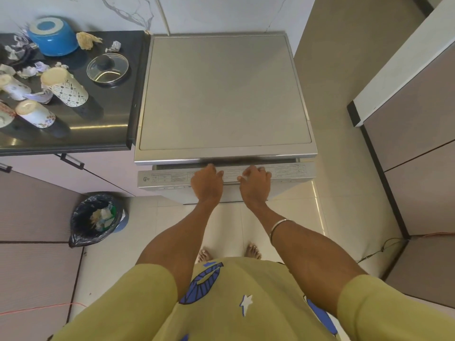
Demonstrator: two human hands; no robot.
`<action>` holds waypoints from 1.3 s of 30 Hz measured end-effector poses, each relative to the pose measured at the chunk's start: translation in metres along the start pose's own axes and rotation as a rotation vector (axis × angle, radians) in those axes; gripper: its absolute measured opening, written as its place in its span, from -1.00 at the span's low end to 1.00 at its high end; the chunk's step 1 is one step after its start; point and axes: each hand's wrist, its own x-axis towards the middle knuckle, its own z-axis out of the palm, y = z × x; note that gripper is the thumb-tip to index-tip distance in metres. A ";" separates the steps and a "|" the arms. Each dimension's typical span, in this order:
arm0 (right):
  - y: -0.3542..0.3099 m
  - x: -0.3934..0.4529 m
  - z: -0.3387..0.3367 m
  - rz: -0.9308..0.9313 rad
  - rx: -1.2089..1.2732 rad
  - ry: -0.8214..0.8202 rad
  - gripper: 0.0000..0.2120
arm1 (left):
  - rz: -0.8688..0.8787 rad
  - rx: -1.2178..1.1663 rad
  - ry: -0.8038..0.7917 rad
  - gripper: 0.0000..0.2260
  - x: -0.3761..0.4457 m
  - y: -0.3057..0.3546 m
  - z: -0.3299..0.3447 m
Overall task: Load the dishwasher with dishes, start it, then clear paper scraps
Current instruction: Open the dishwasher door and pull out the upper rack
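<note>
Both hands, left hand and right hand, curl over the dishwasher door's top edge, apparently gripping it. Loading hasn't begun: cups wait on the bench. Next, pull the door down.

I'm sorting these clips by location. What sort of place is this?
Most likely a home kitchen: a freestanding dishwasher beside a dark countertop holding a blue pot and glass lid.

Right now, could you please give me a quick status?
Both hands curled on dishwasher door top edge. Door barely ajar. Dishes wait on counter.
</note>
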 end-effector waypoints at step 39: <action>0.127 -0.119 0.009 -0.327 -0.654 -0.681 -0.44 | 0.310 0.378 -0.595 -0.38 -0.161 -0.110 0.028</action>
